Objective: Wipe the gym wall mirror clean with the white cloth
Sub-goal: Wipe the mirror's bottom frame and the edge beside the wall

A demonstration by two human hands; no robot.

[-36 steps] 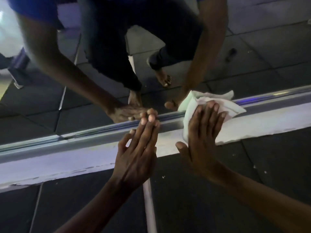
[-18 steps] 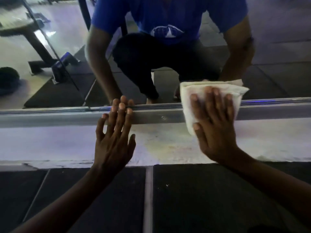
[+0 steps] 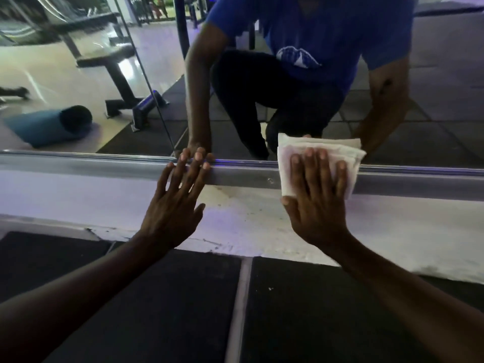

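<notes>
Cloth [image 3: 318, 153], white and folded into a thick pad, sits low on the mirror [image 3: 432, 100], lying across the glass's bottom edge and the grey metal rail [image 3: 241, 172] that runs along it. The right hand [image 3: 315, 203] lies flat on the cloth, fingers spread wide and pointing up, palm pressing the pad against rail and glass; the thumb sticks out to the left at the cloth's lower corner. The cloth's upper part shows above the fingertips, and its reflection meets it in the glass.

The left hand [image 3: 174, 203] holds nothing. It is open, fingers fanned, with the fingertips on the rail and just reaching the glass, where they meet their own reflection. The two hands are well apart along the rail.

Below the rail runs a pale, scuffed wall strip [image 3: 248, 218], then dark floor mats [image 3: 170, 310] with a light seam between them.

The mirror shows a crouching person in a blue shirt and dark trousers (both arms reaching toward the glass), a weight bench [image 3: 115, 66] on a pale floor at left, and a rolled blue mat [image 3: 52, 124] lying near it. A vertical joint [image 3: 146, 82] divides the glass to the left of the left hand.
</notes>
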